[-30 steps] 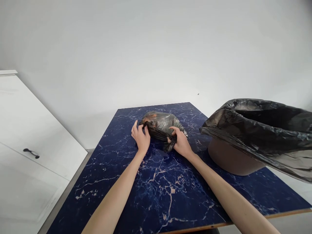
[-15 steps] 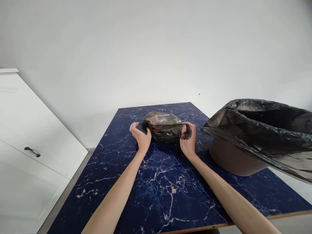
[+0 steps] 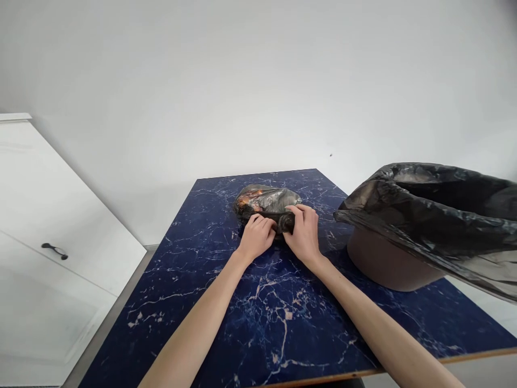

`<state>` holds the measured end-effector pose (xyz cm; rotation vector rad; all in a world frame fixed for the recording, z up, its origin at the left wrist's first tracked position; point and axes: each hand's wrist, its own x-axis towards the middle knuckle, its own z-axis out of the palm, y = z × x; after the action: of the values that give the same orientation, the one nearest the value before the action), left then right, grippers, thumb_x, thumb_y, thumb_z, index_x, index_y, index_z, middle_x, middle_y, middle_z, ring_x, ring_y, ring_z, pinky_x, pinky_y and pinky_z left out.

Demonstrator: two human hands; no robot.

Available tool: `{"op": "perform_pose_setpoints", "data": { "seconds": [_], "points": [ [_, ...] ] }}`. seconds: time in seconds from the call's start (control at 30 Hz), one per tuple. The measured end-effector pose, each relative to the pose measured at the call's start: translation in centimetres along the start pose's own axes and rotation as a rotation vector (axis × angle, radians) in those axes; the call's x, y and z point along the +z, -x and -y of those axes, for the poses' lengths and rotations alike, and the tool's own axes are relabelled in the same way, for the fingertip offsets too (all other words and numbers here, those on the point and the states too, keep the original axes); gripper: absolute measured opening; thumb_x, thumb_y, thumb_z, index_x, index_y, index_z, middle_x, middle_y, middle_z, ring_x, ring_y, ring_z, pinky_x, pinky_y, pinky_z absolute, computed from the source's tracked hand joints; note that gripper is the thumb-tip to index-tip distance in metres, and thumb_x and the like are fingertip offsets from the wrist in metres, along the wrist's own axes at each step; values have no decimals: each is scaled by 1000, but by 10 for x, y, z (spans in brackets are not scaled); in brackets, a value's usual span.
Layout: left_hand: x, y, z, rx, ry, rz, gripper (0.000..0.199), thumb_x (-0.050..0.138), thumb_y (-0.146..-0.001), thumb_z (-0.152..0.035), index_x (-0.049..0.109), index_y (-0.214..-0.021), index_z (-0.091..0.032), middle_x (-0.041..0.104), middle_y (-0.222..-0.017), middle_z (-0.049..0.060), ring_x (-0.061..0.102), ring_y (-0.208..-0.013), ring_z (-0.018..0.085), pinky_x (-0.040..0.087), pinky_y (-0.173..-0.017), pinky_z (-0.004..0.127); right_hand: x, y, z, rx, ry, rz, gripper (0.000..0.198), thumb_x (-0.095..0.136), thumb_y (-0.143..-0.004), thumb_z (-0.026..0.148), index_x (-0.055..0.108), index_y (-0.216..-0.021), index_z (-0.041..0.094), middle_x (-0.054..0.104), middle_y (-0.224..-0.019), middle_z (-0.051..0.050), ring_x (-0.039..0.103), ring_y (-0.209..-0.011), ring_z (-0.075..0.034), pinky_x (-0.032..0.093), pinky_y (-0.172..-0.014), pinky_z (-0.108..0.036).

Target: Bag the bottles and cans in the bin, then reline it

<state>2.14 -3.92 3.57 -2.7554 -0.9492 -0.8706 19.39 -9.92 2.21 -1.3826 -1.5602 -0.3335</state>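
A filled black plastic garbage bag [image 3: 269, 199] lies toward the far end of the table, with something orange and silvery showing through its thin film. My left hand [image 3: 257, 234] is closed on the gathered near edge of the bag, its fingers curled over the plastic. From the right, my right hand [image 3: 304, 231] pinches the same bunched edge, its thumb low and its index finger on top. Only a short twist of plastic shows between the two hands. What lies inside the bag cannot be made out clearly.
A brown bin [image 3: 393, 264] lined with a large black bag [image 3: 448, 215] stands at the right of the blue marbled table [image 3: 258, 328]. Its liner hangs over the rim past the table's right edge. A white cabinet [image 3: 60, 215] is at the left, and a pale wall [image 3: 250, 86] rises behind.
My hands have come together from the two ends of the bag's near edge to its middle. The plastic, stretched wide before, is now bunched between them. The bin has not moved.
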Motion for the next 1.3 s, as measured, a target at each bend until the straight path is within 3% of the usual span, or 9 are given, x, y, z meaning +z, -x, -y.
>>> {"op": "perform_pose_setpoints", "data": {
  "seconds": [0.13, 0.33, 0.53, 0.77, 0.87, 1.0, 1.03, 1.1, 1.3],
  "points": [
    [3, 0, 2, -113, -41, 6, 29, 47, -110, -30, 75, -106, -22, 76, -87, 6, 72, -92, 24, 47, -114, 52, 7, 1, -31, 200, 10, -33, 61, 67, -81, 21, 52, -140, 19, 49, -134, -20, 47, -130, -42, 43, -110, -67],
    [9, 1, 6, -272, -65, -13, 31, 64, -108, -45, 72, -117, -17, 76, -115, 8, 73, -108, 24, 54, -107, 52, 24, 7, -57, 439, -92, -56, 29, 49, -105, 41, 63, -118, 19, 59, -117, -17, 59, -115, -35, 52, -100, -58],
    [7, 1, 9, -334, -14, -83, 40, 37, -115, -41, 60, -137, -17, 76, -118, 17, 72, -116, 31, 44, -115, 52, 30, 9, -52, 384, -264, 42, 32, 52, -110, 45, 66, -123, 19, 68, -122, -9, 66, -112, -25, 54, -102, -49],
    [16, 3, 17, -370, 24, -127, 51, 52, -107, -46, 49, -149, -18, 55, -150, 21, 62, -134, 38, 46, -113, 53, 32, 9, -40, 272, -405, 157, 36, 49, -97, 22, 66, -129, 20, 68, -127, -14, 63, -124, -30, 50, -113, -54],
    [16, 3, 17, -371, 16, -137, 51, 65, -99, -40, 55, -143, -17, 54, -147, 23, 59, -135, 41, 47, -112, 56, 33, 11, -39, 256, -444, 176, 58, 54, -83, 15, 59, -140, 20, 65, -138, -15, 59, -135, -31, 45, -121, -54],
    [7, 1, 11, -366, -9, -166, 16, 68, -94, -24, 71, -109, -20, 59, -136, 18, 56, -135, 38, 44, -115, 54, 34, 13, -39, 280, -481, 189, 78, 61, -75, 15, 47, -151, 21, 60, -147, -16, 57, -140, -33, 43, -124, -56],
    [4, 1, 10, -357, -11, -162, 7, 66, -96, -22, 72, -100, -20, 62, -130, 16, 58, -133, 35, 43, -117, 53, 34, 13, -39, 288, -487, 192, 79, 62, -75, 16, 46, -152, 21, 59, -148, -16, 58, -139, -33, 43, -123, -57],
    [0, 1, 8, -337, -10, -133, 17, 61, -102, -21, 71, -89, -20, 69, -116, 11, 64, -122, 29, 46, -115, 51, 34, 12, -39, 304, -500, 195, 81, 63, -74, 17, 44, -153, 21, 59, -147, -17, 58, -138, -34, 43, -123, -58],
    [-6, 13, 3, -332, 1, -3, 23, 68, -107, -38, 71, -108, -15, 73, -100, 4, 71, -84, 17, 62, -81, 36, 32, 9, -35, 343, -543, 193, 80, 64, -70, 17, 47, -148, 21, 55, -146, -17, 53, -141, -34, 40, -125, -56]
  ]
}}
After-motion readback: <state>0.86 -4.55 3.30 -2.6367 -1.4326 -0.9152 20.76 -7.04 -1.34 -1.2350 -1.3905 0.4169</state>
